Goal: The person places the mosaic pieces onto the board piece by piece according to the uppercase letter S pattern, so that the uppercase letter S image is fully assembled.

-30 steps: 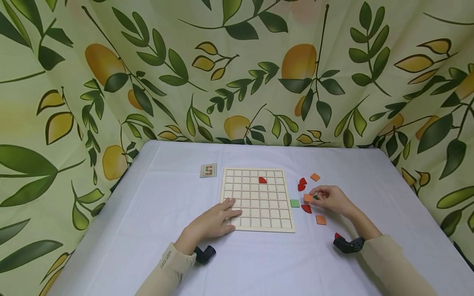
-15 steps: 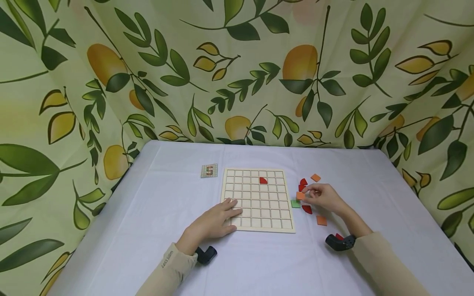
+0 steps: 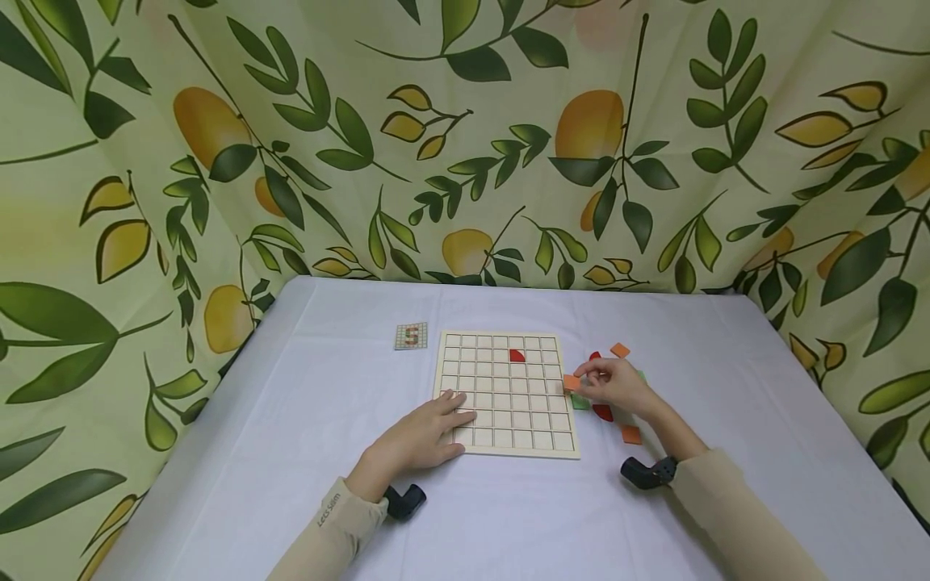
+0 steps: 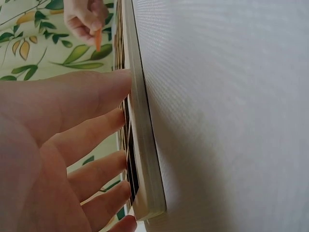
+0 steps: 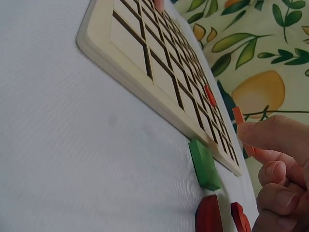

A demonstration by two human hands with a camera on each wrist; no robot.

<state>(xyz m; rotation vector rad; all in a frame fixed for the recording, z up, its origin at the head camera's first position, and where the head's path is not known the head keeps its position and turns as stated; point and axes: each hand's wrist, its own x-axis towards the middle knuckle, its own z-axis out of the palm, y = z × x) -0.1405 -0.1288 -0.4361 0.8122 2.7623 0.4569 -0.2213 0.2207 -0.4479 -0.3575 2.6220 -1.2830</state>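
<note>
My right hand [image 3: 614, 384] pinches an orange square tile [image 3: 571, 382] between thumb and fingers, at the right edge of the wooden grid board [image 3: 501, 395]. In the right wrist view that orange tile [image 5: 241, 126] stands on edge, raised off the cloth. With fingers spread, my left hand [image 3: 427, 428] rests on the board's lower left; its fingertips [image 4: 124, 79] touch the board's edge in the left wrist view. One red quarter-round piece [image 3: 517, 356] sits in a cell near the board's top. A green square tile [image 5: 204, 164] lies beside the board, partly below my right hand.
A small pattern card [image 3: 411, 336] lies beyond the board's upper left corner. Orange tiles lie right of the board, one far [image 3: 620, 350] and one near [image 3: 631, 435]. Red pieces [image 3: 602, 412] are partly covered by my right hand. A patterned curtain [image 3: 465, 161] hangs behind the table.
My right hand has moved left with the orange tile, from among the loose pieces to the board's right edge. The left hand stays on the board.
</note>
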